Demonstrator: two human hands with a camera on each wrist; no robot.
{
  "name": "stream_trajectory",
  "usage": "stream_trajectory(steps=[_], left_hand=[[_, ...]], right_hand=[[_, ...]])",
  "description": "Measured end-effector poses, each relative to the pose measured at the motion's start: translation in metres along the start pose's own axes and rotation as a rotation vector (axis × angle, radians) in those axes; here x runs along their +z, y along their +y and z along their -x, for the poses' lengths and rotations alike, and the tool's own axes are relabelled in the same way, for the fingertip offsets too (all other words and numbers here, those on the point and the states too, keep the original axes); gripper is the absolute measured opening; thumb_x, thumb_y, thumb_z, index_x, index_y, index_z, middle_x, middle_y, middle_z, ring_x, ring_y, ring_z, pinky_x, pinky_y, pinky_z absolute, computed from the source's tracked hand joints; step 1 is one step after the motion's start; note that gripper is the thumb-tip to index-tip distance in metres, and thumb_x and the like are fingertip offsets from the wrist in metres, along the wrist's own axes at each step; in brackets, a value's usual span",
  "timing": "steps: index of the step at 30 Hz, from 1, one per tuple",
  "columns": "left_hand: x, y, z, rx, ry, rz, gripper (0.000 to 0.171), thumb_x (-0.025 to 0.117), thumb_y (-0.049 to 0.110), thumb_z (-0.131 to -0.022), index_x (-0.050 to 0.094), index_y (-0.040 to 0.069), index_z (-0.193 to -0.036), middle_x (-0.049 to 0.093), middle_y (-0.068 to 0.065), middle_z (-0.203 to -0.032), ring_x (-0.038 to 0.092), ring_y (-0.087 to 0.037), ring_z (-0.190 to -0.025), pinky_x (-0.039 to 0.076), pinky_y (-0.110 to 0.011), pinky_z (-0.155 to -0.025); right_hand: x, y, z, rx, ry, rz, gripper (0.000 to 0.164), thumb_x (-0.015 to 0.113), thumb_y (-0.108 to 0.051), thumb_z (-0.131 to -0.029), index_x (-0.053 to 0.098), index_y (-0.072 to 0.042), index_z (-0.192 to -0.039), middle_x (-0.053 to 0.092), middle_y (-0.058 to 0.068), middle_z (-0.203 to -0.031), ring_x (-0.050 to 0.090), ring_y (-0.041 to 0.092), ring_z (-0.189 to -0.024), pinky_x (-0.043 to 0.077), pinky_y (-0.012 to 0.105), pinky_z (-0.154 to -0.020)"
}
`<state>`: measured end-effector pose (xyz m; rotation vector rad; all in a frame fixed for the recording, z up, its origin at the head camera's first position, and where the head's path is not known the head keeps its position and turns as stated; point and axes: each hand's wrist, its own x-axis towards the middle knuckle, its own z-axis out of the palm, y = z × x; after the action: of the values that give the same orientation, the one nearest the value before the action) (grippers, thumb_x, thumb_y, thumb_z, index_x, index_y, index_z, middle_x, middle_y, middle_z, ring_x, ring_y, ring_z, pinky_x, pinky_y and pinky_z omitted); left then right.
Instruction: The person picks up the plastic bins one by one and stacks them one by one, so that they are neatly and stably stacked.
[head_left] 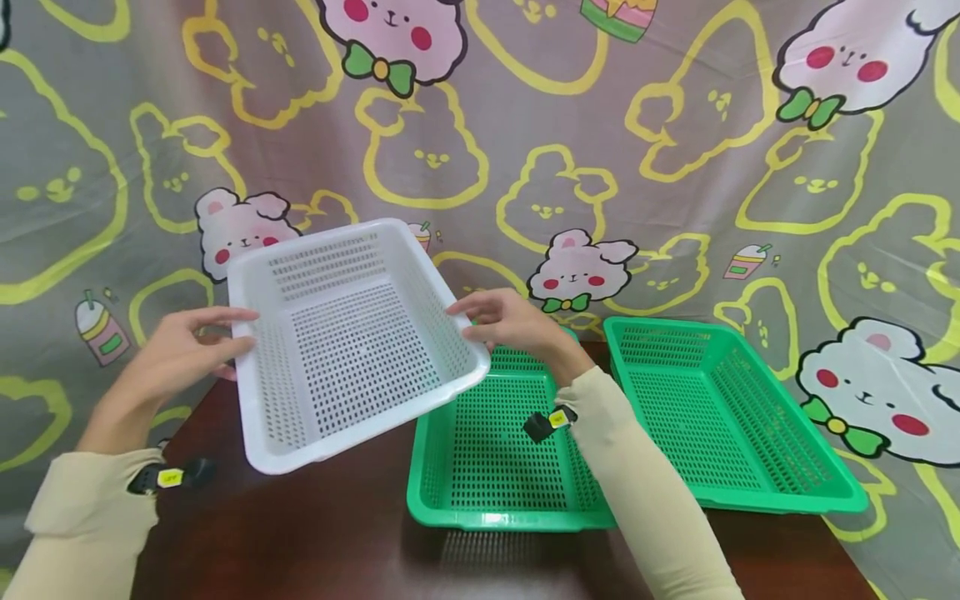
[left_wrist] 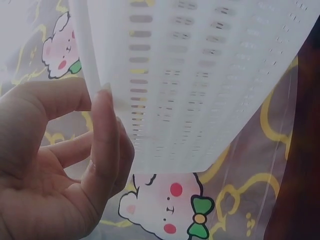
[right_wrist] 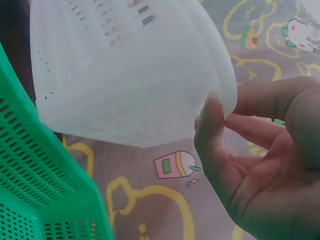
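A white slotted plastic basket (head_left: 360, 358) is held up in the air, tilted so its inside faces the head camera. My left hand (head_left: 187, 350) pinches its left rim between thumb and fingers; the left wrist view shows the fingertips on the basket wall (left_wrist: 165, 90). On the opposite side my right hand (head_left: 510, 325) pinches the right rim, and the right wrist view shows its fingers curled over the edge of the white basket (right_wrist: 135, 85). Below the right forearm lies a green slotted basket (head_left: 510, 521), with nothing visible inside.
A second green basket (head_left: 780, 500) stands at the right, beside the first. Both rest on a dark reddish-brown table (head_left: 300, 533). Behind the table hangs a grey curtain (head_left: 480, 125) printed with cartoon rabbits and yellow outlines.
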<state>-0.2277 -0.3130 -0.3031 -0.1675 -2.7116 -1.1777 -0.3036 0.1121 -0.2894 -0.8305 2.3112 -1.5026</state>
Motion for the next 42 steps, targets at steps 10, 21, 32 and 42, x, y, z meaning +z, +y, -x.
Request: stream_trajectory(steps=[10,21,32,42], left_hand=[[0.012,0.021,-0.009,0.016,-0.023,0.015,0.053,0.067,0.021,-0.1,0.054,-0.002,-0.146,0.057,-0.035,-0.135,0.075,-0.032,-0.091,0.063,-0.032,-0.064],[0.022,0.033,-0.015,0.054,-0.05,0.049,0.052,0.068,0.016,-0.099,0.054,-0.003,-0.144,0.059,-0.036,-0.133,0.075,-0.028,-0.088,0.063,-0.031,-0.063],[0.039,0.047,-0.018,0.125,-0.053,0.104,0.049,0.068,0.011,-0.098,0.055,-0.005,-0.143,0.06,-0.034,-0.132,0.075,-0.033,-0.09,0.062,-0.03,-0.061],[0.058,0.053,-0.024,0.171,-0.087,0.151,0.049,0.069,0.008,-0.096,0.056,-0.006,-0.142,0.063,-0.035,-0.129,0.077,-0.035,-0.089,0.063,-0.03,-0.06]], right_hand=[[-0.012,0.001,0.022,0.029,0.03,-0.024,0.039,0.069,-0.004,-0.096,0.066,-0.002,-0.134,0.067,0.021,-0.132,0.072,0.029,-0.101,0.061,0.035,-0.073],[-0.02,0.008,0.043,0.051,0.067,-0.005,0.038,0.07,-0.007,-0.095,0.068,-0.007,-0.134,0.065,0.018,-0.127,0.073,0.027,-0.1,0.062,0.037,-0.076],[-0.031,0.015,0.067,0.068,0.12,-0.011,0.04,0.071,-0.009,-0.095,0.067,-0.006,-0.135,0.063,0.018,-0.124,0.074,0.026,-0.101,0.063,0.038,-0.074],[-0.039,0.022,0.091,0.058,0.141,0.001,0.041,0.07,-0.009,-0.096,0.064,-0.001,-0.136,0.06,0.024,-0.13,0.074,0.028,-0.103,0.063,0.037,-0.074]])
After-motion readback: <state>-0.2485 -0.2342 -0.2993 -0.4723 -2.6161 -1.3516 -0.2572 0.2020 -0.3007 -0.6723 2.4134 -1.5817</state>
